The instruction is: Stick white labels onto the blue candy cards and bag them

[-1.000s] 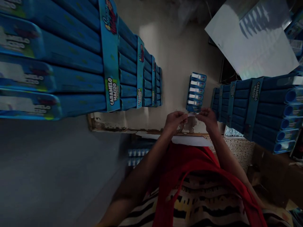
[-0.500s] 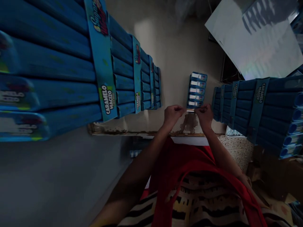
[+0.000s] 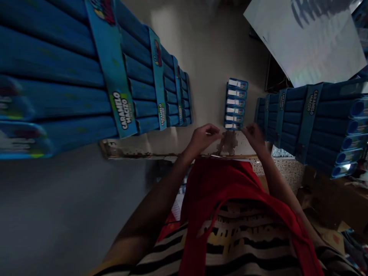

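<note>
Between my hands stands a row of several blue candy boxes [image 3: 237, 102] on the table, each with a white label strip on its near face. My left hand [image 3: 203, 138] hovers just left of the lowest box, fingers loosely curled, with a gap between thumb and forefinger and nothing visible in it. At the lower right corner of the row is my right hand [image 3: 254, 138], its fingertips close to the box edge and a little blurred. Whether those fingertips touch the box is unclear. No held item shows in them.
A long stack of banded blue candy boxes [image 3: 69, 73] lines the left side. On the right stands another banded stack [image 3: 299, 119]. White sheets [image 3: 310, 42] lie at the upper right. The table's worn front edge [image 3: 138, 155] runs before my red apron.
Both hands have drawn apart from the white strip they pinched at the lowest box; the strip now lies on that box. The view has shifted slightly.
</note>
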### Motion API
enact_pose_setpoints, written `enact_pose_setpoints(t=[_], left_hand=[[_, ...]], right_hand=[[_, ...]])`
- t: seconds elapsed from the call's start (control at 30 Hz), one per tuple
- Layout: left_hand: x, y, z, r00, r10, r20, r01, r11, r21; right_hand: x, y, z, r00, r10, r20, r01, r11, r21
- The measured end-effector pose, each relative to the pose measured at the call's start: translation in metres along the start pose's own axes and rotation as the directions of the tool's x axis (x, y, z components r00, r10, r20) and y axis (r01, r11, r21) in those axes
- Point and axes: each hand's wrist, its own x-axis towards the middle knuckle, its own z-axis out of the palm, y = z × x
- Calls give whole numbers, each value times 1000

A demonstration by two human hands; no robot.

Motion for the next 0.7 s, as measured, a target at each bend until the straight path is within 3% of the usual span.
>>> enact_pose_setpoints(t=[0.03, 0.1, 0.17, 0.23, 0.3, 0.37, 0.43, 0.53, 0.7], left_hand=[[-16, 6, -10, 986, 51, 157, -62, 996, 66], [-44, 15, -24, 915, 118, 387, -205, 959, 194], [-64, 18, -25, 886, 183, 426, -342, 878, 335], [-73, 16, -15, 889, 271, 370, -431, 770, 471], [-73, 12, 2, 861, 361, 359, -507, 661, 553], [-68, 7, 18, 818, 400, 412, -575, 561, 595], [-60, 3, 30, 802, 367, 471, -597, 489, 636], [-50, -3, 40, 849, 262, 459, -527, 487, 696], [-39, -10, 41, 949, 136, 285, -307, 611, 729]], right_hand=[[-18, -1, -11, 993, -71, 93, 78, 994, -78], [-53, -1, -29, 921, -190, 340, 283, 927, -246], [-78, 3, -39, 846, -219, 486, 432, 817, -382], [-88, 11, -37, 839, -188, 510, 461, 744, -484], [-82, 20, -28, 861, -154, 484, 423, 744, -517], [-67, 28, -19, 873, -150, 464, 395, 776, -492], [-51, 34, -13, 878, -161, 450, 385, 797, -466], [-34, 40, -5, 879, -187, 439, 398, 796, -457], [-25, 45, 7, 858, -284, 427, 490, 701, -518]])
